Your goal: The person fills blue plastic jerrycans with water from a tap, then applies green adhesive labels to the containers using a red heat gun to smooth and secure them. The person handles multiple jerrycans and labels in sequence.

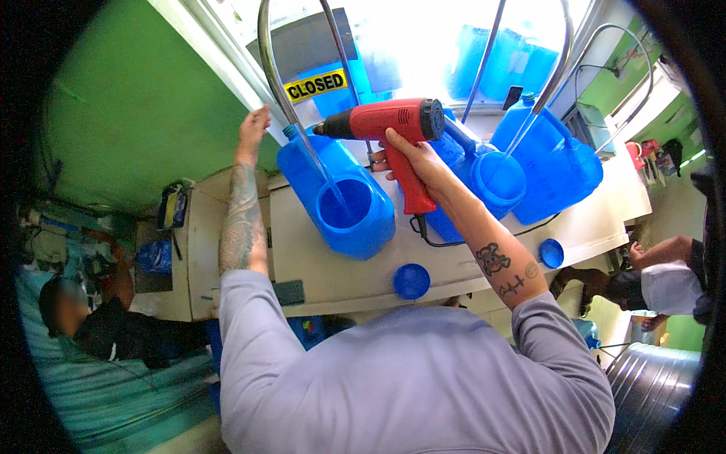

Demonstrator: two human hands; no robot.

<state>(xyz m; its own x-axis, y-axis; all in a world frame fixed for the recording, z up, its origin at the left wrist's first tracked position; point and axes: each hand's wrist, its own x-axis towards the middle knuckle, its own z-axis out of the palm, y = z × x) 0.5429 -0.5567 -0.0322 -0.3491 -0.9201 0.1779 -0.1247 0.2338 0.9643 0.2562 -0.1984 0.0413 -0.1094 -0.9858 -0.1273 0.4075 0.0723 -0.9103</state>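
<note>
My right hand (417, 159) grips the handle of a red heat gun (391, 119), whose dark nozzle points left above the counter. Its black cord (439, 244) trails from the handle's base. Raised beside the window frame, my left hand (253, 133) has its fingers curled; whether anything is between them cannot be made out. Near it, water runs from a curved metal spout (272, 62) into the wide mouth of a blue plastic jug (340, 232). A second blue jug (482, 210) sits partly behind the heat gun and my right forearm, under another metal spout (558, 62).
A third blue jug (544, 181) stands at the right. Two blue screw caps (412, 281) (551, 253) lie near the edge of the white counter (351, 278). A yellow sign (316, 85) bears writing. People are at left (108, 318) and right (652, 284), near a metal drum (652, 391).
</note>
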